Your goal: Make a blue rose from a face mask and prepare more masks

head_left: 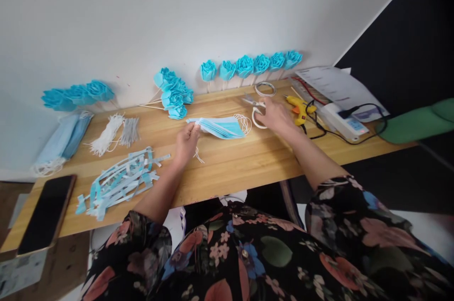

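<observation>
My left hand (187, 144) pinches one end of a stack of blue pleated face masks (222, 128) that lies over the middle of the table. White ear loops (243, 123) spill from the stack's far end, and a loop hangs below my fingers. To the right, my right hand (275, 114) is closed on a pair of white-handled scissors (258, 120). Their blades point left and away from me, just above the tabletop. Part of the handles is hidden by my fingers.
Blue flowers on sticks (244, 66) lean along the wall. A roll of tape (265, 89), a yellow glue gun (301, 108) and a white power strip (344, 121) sit at right. At left are more masks (65, 137), cut strips (122, 180), cords (110, 134) and a phone (48, 213).
</observation>
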Tool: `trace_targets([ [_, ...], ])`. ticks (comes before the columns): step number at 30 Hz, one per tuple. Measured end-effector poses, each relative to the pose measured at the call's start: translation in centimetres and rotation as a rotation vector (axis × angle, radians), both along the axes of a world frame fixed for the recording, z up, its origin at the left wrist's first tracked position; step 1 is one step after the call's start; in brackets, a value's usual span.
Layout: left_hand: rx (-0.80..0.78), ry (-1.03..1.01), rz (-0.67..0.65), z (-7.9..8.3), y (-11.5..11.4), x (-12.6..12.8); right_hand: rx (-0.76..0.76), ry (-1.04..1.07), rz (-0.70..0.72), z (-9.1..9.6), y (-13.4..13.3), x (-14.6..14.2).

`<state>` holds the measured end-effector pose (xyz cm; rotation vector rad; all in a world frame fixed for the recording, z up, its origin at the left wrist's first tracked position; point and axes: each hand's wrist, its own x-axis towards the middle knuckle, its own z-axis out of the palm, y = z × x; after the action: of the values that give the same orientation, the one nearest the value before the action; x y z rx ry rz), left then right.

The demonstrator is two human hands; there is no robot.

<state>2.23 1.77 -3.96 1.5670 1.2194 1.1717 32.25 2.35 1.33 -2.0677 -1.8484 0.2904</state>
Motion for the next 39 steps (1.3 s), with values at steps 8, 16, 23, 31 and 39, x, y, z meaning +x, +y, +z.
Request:
trace_targets([
  [8,-0.002,0.012,-0.016,0.0,-0.2,0.1,0.08,-0.163,0.351,1.0,-2.4,-3.5],
  [16,0.014,-0.12,-0.021,0.8,-0.1,-0.3,0.168,0.018,0.589,-4.2,-2.4,-9.7],
  [23,-0.114,-0.386,-0.152,3.2,0.1,-1.6,0.022,0.104,0.747,-2.2,-4.1,-7.0],
  [31,-0.287,-0.495,-0.519,4.8,-2.7,0.9,-0.073,0.947,0.6,0.0,-4.3,-10.4],
  [39,-0.46,-0.557,-0.596,5.7,-4.0,1.7,-0.004,1.091,0.555,0.8,-4.9,-10.7],
])
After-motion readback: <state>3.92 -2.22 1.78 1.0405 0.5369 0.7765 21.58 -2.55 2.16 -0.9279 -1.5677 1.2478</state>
